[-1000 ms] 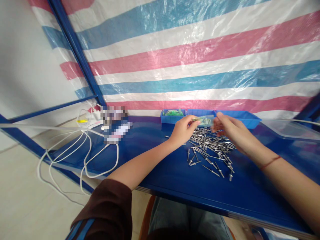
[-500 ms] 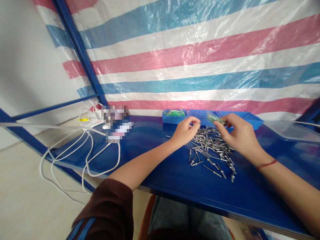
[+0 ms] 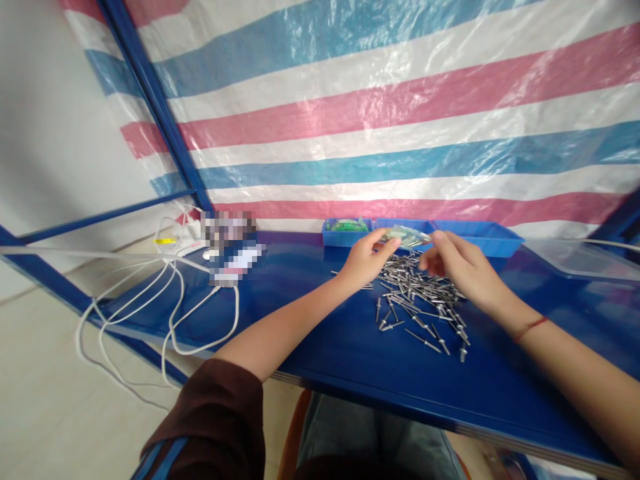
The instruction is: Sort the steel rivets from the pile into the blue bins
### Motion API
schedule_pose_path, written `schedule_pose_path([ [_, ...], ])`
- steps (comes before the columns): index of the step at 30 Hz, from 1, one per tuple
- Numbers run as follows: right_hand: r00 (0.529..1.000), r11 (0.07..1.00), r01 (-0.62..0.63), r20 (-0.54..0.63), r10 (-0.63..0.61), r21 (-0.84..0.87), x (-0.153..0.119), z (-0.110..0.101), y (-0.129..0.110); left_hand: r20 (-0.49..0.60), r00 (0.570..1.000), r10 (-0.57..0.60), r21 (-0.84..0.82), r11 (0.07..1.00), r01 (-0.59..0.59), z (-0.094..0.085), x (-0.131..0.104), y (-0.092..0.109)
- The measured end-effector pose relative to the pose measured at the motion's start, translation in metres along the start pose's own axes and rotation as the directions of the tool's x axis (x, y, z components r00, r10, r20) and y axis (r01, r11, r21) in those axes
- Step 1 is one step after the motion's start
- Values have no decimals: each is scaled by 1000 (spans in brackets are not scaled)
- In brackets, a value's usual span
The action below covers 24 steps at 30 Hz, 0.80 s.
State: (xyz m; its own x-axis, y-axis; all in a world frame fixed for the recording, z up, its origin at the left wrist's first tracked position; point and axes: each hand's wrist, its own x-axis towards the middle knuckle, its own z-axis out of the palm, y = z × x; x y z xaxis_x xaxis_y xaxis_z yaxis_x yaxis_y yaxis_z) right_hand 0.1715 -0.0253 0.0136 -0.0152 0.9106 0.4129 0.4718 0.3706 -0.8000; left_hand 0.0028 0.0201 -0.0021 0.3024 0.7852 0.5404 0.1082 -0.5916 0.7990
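Observation:
A small clear plastic bag (image 3: 407,236) with a green tint is stretched between my two hands, above the table. My left hand (image 3: 367,257) pinches its left end between thumb and fingers. At the other end, my right hand (image 3: 455,260) grips the bag with thumb and forefinger, the other fingers curled beneath. What lies inside the bag is too small to make out clearly. Under and in front of the hands spreads a loose pile of silver pop rivets (image 3: 420,287), several of them scattered toward me.
Behind the hands stand blue bins (image 3: 480,239); the left bin (image 3: 346,235) holds green-tinted bags. A clear plastic lid or tray (image 3: 575,260) lies at the right. White cables (image 3: 175,320) loop over the table's left end. Striped sheeting (image 3: 350,120) hangs behind the blue table (image 3: 320,347).
My right hand has brought the bag left and flattened it out. My left hand, which was pinched near it, now holds the bag's left end. The rivets lie as before.

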Motion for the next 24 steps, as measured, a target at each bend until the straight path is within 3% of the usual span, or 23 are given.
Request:
schedule_pose_path([
  [2,970,952,-209,172,172,223,0,3,-2,3,996,93,111,990,-92,-1,0,1],
  [4,937,864,-326,254,240,385,0,4,-3,45,983,180,192,964,-185,-3,-1,3],
  [7,933,791,-357,240,270,498,1,3,-3,123,955,269,235,927,-291,-4,-2,1],
  [10,936,806,-347,230,266,480,3,1,2,138,952,272,247,922,-299,-2,-2,-3],
  [12,953,840,-300,183,242,451,6,0,7,77,980,185,211,957,-198,0,-1,-4],
  [15,987,914,-153,9,161,376,8,-1,14,-33,994,-100,62,993,102,0,0,-3],
  [17,993,958,-27,-103,59,286,9,-2,16,33,955,-294,-22,955,295,0,0,0],
  [19,985,980,100,-155,-73,174,7,-2,14,189,889,-416,-53,900,433,-1,1,4],
  [21,972,977,206,-128,-198,53,5,-2,12,301,831,-467,-91,854,513,-2,1,8],
  [24,949,946,312,-24,-315,-85,1,-1,9,319,821,-474,-199,813,547,-1,2,13],
])
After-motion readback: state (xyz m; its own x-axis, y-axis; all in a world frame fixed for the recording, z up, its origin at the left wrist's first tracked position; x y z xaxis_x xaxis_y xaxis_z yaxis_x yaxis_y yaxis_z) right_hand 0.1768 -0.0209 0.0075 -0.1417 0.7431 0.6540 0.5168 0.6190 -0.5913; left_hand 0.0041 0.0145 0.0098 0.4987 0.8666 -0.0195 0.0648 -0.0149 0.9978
